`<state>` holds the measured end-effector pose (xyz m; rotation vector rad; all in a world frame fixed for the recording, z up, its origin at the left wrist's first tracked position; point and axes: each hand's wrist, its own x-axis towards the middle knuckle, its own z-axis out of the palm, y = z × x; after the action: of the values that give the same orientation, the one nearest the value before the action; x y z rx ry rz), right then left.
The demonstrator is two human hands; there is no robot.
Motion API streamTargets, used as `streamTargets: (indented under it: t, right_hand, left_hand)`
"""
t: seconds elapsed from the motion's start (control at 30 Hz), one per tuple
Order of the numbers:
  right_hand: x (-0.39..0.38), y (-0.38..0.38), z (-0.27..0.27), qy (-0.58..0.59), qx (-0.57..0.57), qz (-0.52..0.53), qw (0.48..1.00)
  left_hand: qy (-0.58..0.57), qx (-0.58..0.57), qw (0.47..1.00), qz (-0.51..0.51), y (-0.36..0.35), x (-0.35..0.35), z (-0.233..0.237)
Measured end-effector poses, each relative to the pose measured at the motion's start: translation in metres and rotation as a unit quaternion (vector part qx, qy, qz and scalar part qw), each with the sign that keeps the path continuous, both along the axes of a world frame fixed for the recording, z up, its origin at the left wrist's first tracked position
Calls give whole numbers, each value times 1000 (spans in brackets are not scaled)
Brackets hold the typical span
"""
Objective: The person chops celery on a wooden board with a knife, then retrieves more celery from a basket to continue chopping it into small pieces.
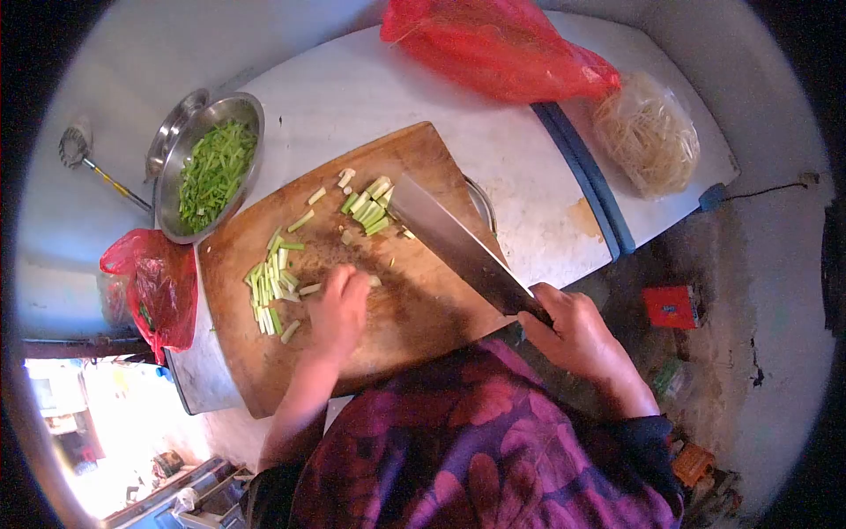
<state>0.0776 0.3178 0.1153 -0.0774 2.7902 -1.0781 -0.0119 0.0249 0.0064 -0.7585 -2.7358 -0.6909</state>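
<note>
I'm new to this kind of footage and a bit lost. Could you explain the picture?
There's no machine: these are a person's bare hands, seen from a camera worn on the head, looking down. The right hand holds a cleaver by its handle. The left hand, blurred, is at the wooden cutting board; whether it grips anything is unclear. Chopped green-and-white stalks lie there. Beside the board, a metal bowl holds cut greens. Farther back lies a red plastic bag.

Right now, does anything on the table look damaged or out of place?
A brown patch on the white table, beside the blue strip, breaks the pale surface; worn or stained, I cannot tell. Some cut stalks lie on the board apart from the rest.
</note>
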Motion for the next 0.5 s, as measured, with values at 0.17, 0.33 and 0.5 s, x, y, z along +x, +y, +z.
streamTargets:
  t: [0.17, 0.33, 0.5]
  right_hand:
    - [-7, -11, -5, 11, 29, 67, 997]
    - [-12, -24, -4, 16, 56, 123, 991]
    - [-14, -30, 0, 16, 75, 156, 985]
  left_hand:
    - [77, -28, 996, -20, 0, 33, 0]
    - [80, -22, 996, -23, -8, 42, 3]
    - [81, -14, 996, -22, 0, 34, 4]
